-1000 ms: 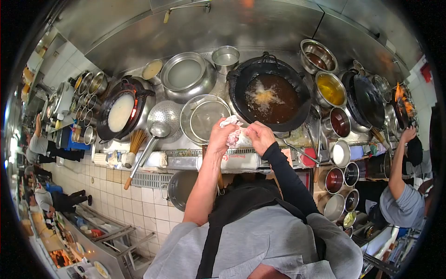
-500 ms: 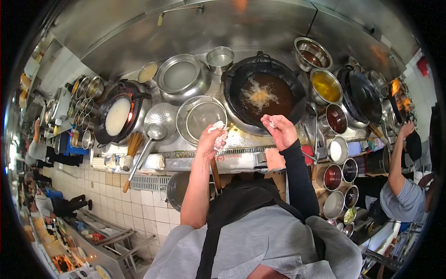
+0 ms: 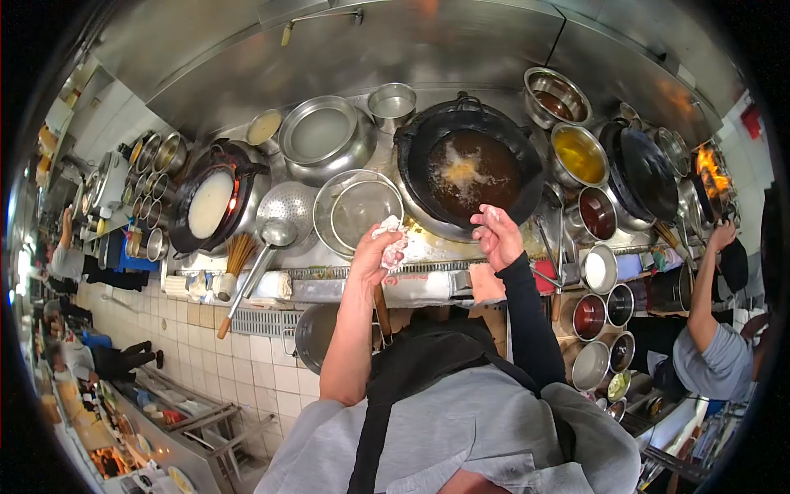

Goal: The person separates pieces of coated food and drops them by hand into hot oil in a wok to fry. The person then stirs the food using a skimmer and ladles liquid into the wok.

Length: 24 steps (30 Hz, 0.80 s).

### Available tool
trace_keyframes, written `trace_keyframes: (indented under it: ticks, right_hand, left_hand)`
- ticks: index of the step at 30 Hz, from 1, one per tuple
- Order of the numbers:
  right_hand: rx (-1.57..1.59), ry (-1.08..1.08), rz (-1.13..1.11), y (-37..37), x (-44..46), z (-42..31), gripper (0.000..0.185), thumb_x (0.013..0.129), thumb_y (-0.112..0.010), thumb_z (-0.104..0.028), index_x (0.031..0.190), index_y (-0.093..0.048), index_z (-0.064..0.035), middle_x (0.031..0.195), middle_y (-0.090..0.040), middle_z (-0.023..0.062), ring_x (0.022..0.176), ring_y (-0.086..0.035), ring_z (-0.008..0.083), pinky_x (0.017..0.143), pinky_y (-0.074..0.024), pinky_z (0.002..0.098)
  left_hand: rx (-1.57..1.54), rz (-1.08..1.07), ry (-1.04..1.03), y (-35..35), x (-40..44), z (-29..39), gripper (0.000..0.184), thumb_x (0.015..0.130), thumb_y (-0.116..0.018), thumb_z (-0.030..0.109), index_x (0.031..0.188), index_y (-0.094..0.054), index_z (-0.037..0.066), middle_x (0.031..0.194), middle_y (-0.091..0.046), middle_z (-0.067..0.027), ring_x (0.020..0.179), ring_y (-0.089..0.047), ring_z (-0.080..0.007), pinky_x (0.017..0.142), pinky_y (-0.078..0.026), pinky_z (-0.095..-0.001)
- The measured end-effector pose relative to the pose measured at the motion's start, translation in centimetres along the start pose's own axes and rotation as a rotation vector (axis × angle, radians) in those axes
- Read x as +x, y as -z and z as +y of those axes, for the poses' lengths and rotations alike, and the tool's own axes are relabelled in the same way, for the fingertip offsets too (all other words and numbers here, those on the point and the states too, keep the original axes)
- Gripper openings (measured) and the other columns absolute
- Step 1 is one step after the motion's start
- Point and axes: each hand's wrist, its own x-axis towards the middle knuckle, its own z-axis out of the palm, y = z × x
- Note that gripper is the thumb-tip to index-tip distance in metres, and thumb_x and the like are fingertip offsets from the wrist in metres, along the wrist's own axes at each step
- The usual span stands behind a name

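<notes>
A white-coated lump [image 3: 394, 246] is clamped in the grip of the left hand [image 3: 372, 253] above the worktop's [image 3: 444, 247] front edge, wire strainer [image 3: 341, 191] just beyond. The right hand [image 3: 497, 237] curls near the black wok [image 3: 418, 160]; whether its grip is closed, I cannot tell. A ladle [image 3: 278, 232] overhangs that edge.

Bright, fairly even light covers the tabletop [image 3: 454, 252] before me. I catch soft glare on the steel wall [image 3: 461, 51] and an orange glow from flames [image 3: 709, 173] at my right. Fisheye distortion curves the edges; corners go black.
</notes>
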Motion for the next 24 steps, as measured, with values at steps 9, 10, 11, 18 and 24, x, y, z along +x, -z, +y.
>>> trace_keyframes:
  ticks: [9,10,11,18,24]
  right_hand:
    - [-1.748,0.316,0.128,5.5,8.5,3.1,0.047,0.083,-0.057,0.004,0.127,-0.064,-0.0088,0.116,-0.06,0.0254,0.1,-0.062,0.0385,0.091,-0.0522,0.0419]
    - [-1.703,0.369,0.043,5.9,9.2,4.0,0.051,0.083,-0.056,0.005,0.131,-0.063,-0.0094,0.12,-0.06,0.0258,0.102,-0.063,0.0383,0.093,-0.0522,0.0411]
    - [-1.655,0.421,-0.041,6.2,9.9,5.1,0.055,0.082,-0.054,0.007,0.134,-0.061,-0.01,0.123,-0.059,0.0263,0.103,-0.063,0.038,0.095,-0.0522,0.0404]
    - [-0.743,0.131,-0.428,-3.5,4.9,5.9,0.07,0.089,-0.077,-0.015,0.15,-0.043,-0.006,0.14,-0.052,0.0177,0.124,-0.058,0.0251,0.103,-0.0508,0.036]
    - [-1.203,0.357,-0.465,-7.4,2.6,5.2,0.055,0.077,-0.081,-0.018,0.125,-0.062,0.0005,0.116,-0.065,0.0204,0.103,-0.066,0.0328,0.085,-0.0541,0.0395]
  left_hand:
    - [-0.099,-0.128,0.09,-0.4,-0.1,0.0,0.024,0.096,-0.065,0.02,0.114,-0.06,0.004,0.103,-0.069,-0.0118,0.087,-0.07,-0.0208,0.064,-0.059,-0.0347]
    - [-0.17,-0.145,0.106,-1.0,-0.6,0.4,0.025,0.098,-0.062,0.021,0.115,-0.06,0.004,0.106,-0.069,-0.0129,0.091,-0.07,-0.0216,0.069,-0.059,-0.0373]
    - [-0.241,-0.161,0.121,-1.7,-1.1,0.8,0.026,0.099,-0.06,0.023,0.116,-0.06,0.004,0.109,-0.069,-0.0139,0.095,-0.07,-0.0224,0.074,-0.059,-0.04]
    - [-0.072,-0.176,0.101,-1.2,-0.8,0.4,0.029,0.101,-0.059,0.022,0.119,-0.059,0.0,0.113,-0.068,-0.0158,0.099,-0.069,-0.0224,0.083,-0.058,-0.0403]
    - [0.345,-0.082,0.013,-1.6,0.7,-0.8,0.021,0.095,-0.071,0.015,0.107,-0.059,0.003,0.093,-0.068,-0.0063,0.078,-0.067,-0.0117,0.06,-0.055,-0.027]
